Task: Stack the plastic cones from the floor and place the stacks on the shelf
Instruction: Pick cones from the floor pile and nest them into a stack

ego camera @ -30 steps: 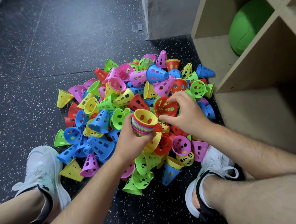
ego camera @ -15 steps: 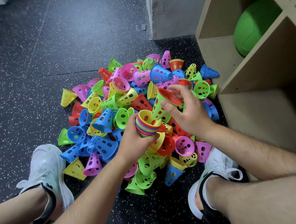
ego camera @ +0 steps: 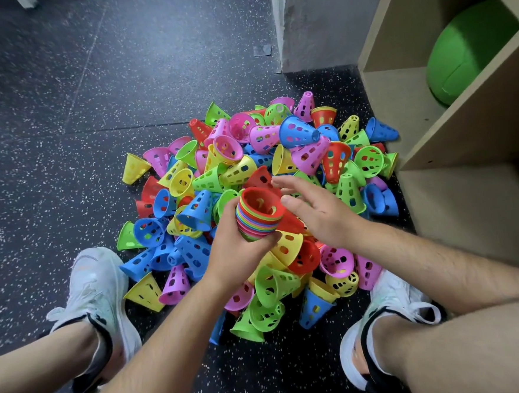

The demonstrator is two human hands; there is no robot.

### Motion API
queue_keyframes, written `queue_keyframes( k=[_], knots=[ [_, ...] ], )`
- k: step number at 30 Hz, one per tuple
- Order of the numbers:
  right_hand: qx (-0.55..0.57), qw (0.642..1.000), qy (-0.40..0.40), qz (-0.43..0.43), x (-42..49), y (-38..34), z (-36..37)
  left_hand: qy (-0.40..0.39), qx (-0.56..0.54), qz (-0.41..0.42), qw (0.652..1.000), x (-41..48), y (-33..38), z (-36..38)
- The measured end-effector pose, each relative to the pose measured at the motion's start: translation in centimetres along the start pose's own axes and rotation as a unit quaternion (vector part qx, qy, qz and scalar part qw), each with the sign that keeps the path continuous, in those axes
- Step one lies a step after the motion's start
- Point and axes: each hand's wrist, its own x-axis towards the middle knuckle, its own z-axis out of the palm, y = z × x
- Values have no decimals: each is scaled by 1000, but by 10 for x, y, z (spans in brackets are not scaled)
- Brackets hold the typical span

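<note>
A big pile of perforated plastic cones (ego camera: 298, 150) in red, blue, green, yellow and pink lies on the dark floor between my feet. My left hand (ego camera: 237, 247) grips a nested stack of cones (ego camera: 258, 219) held mouth-up above the pile, with a red cone (ego camera: 262, 203) on top. Just right of the stack, my right hand (ego camera: 314, 208) hovers with its fingers relaxed and spread, holding nothing. The wooden shelf (ego camera: 461, 114) stands at the right.
A green ball (ego camera: 472, 52) sits in an upper shelf compartment. A grey wall corner (ego camera: 316, 23) rises behind the pile. My white shoes (ego camera: 96, 293) (ego camera: 394, 303) flank the cones. Open speckled floor (ego camera: 62, 118) stretches to the left.
My right hand lifted a red cone from the pile, set it into the top of the stack and let go. The stack's top was yellow before and is now red.
</note>
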Motion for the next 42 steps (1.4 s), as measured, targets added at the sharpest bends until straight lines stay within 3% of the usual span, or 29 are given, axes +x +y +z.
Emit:
queue_keyframes(
  k=[4, 7, 17, 20, 26, 29, 32, 35, 37, 40, 42],
  knots=[
    [-105, 992, 24, -62, 20, -5, 14, 31, -2, 0, 1000, 0, -3, -21],
    [-212, 970, -25, -119, 37, -5, 28, 50, 0, 1, 999, 0, -5, -36],
    [-396, 904, -82, -136, 64, -11, 49, 72, 36, -19, 997, -1, -24, -59],
    [-389, 907, -56, -150, 67, -9, 48, 71, 36, -18, 997, 0, -22, -58],
    [-259, 952, 86, -138, 74, -11, 24, 72, 13, -9, 997, 11, -11, -53],
    [-213, 950, 165, -159, 73, -19, 7, 65, 19, -4, 998, 15, -6, -49],
    [-192, 943, 190, -193, 65, -28, -5, 57, 24, -7, 998, 16, -4, -46],
    [-177, 944, 162, -225, 59, -29, -2, 59, 30, -9, 998, 16, -3, -41],
    [-186, 949, 96, -237, 54, -27, 5, 62, 31, -12, 998, 16, -2, -39],
    [-202, 961, -36, -187, 44, -25, 13, 62, 25, -17, 998, 16, -5, -39],
    [-179, 972, -47, -145, 41, -23, 13, 57, 28, -16, 998, 14, -7, -42]
  ],
)
